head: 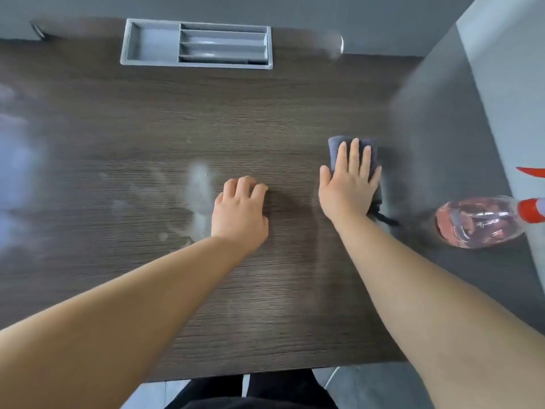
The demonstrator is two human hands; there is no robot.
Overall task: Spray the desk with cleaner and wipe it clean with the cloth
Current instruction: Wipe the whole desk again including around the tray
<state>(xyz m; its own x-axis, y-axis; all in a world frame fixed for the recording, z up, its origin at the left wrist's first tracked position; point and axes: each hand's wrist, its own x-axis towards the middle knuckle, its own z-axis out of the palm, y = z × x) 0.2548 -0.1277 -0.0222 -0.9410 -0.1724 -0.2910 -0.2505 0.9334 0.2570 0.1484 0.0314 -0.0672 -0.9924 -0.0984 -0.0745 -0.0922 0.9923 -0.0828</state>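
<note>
Fingers (355, 156) of the right hand (349, 187) lie straight and slightly spread, pressing flat on the folded dark grey cloth (336, 147) at the right of the dark wood-grain desk (206, 119). At centre the left hand (240, 212) rests with fingers loosely bent, holding nothing, beside pale wet smears (200, 190). A clear spray bottle of pink liquid (477, 222) with a red collar sits at the right edge, its nozzle cut off. A grey compartmented tray (196, 44) lies recessed at upper centre. The far left is blurred.
</note>
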